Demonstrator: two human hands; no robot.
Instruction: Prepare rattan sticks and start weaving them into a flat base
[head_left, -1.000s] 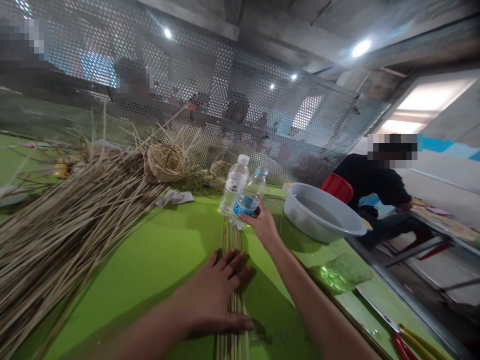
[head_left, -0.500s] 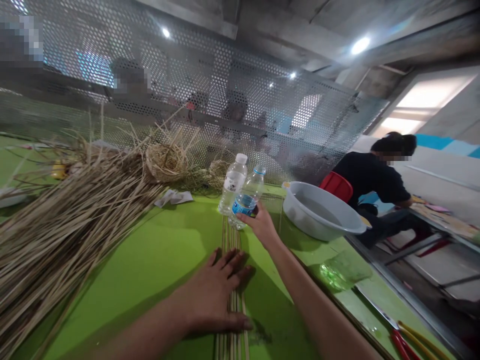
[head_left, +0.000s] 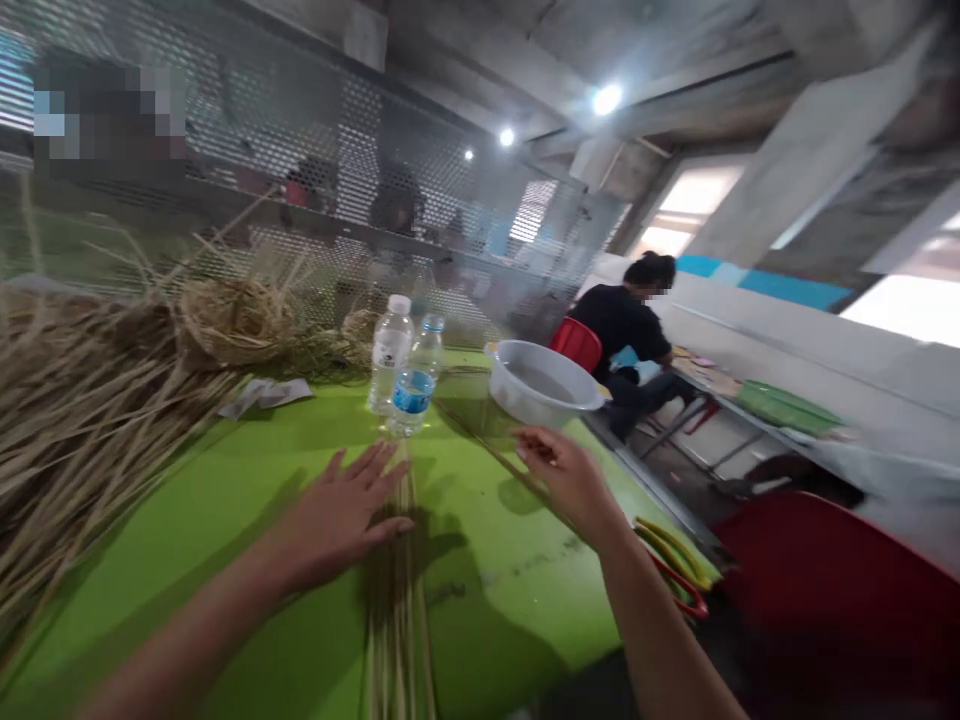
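Observation:
My left hand (head_left: 341, 525) lies with fingers spread beside and partly over a row of thin, pale plant strips (head_left: 401, 610) running lengthwise on the green table. At the far end of these strips stand two clear plastic bottles: one with a blue label (head_left: 413, 393) and one with a white cap (head_left: 390, 350). The blue-labelled bottle is on or against the strip ends. My right hand (head_left: 566, 478) is to the right of the bottles, just in front of the white basin (head_left: 517, 385). Its fingers are loosely bent and a little apart, with nothing visible in them.
A big heap of dry strips (head_left: 97, 420) covers the left side, with a woven basket (head_left: 236, 320) behind it. Yellow and red tool handles (head_left: 679, 560) are at the right edge. A perforated metal screen closes the back. Another person (head_left: 619, 315) sits farther right.
My right hand has let go of the blue-labelled bottle and moved right, away from it. My left hand has stayed by the strips. The view has turned to the right.

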